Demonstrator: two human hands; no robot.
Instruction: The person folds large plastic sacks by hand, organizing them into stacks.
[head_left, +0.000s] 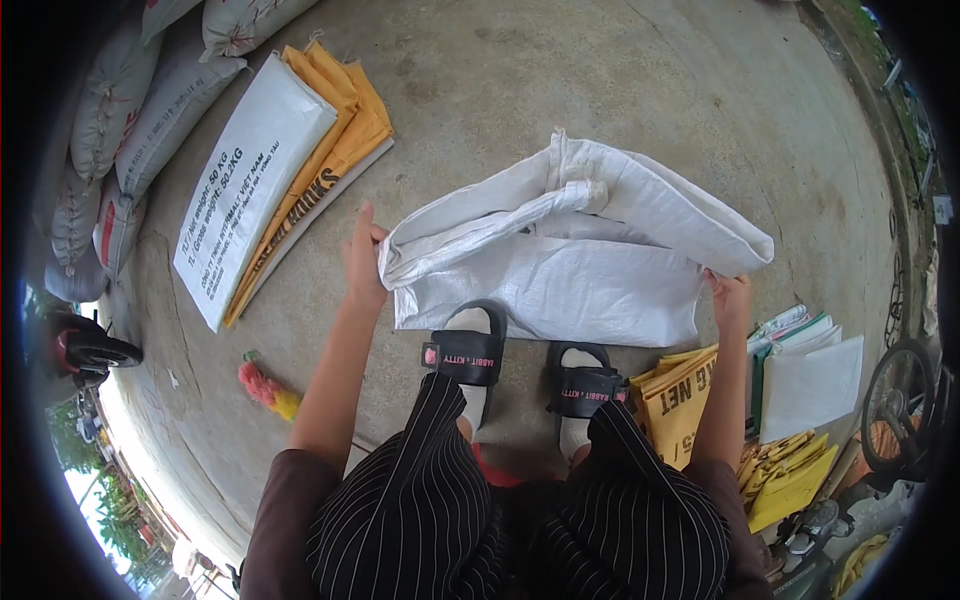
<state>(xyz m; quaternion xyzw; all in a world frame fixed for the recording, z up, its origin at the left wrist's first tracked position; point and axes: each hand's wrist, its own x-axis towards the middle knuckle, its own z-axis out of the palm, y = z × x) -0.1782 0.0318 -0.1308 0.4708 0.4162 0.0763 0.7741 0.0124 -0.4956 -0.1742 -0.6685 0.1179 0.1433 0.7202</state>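
A white woven sack [560,280] lies partly folded on the concrete floor in front of my sandals [468,350], its lower edge close to the toes. The upper part is raised and bunched, with a rolled fold across its middle. At the sack's left end, my left hand [364,262] grips the edge, with one finger pointing up. My right hand [728,298] pinches the right edge near the corner.
Left of the sack lies a stack of flat white printed sacks [255,180] and orange sacks [350,110]. Filled sacks [170,125] are piled at the upper left. Yellow sacks [675,400], white sacks [812,385] and a wheel [898,405] are at right. A red-yellow item [268,388] lies at left.
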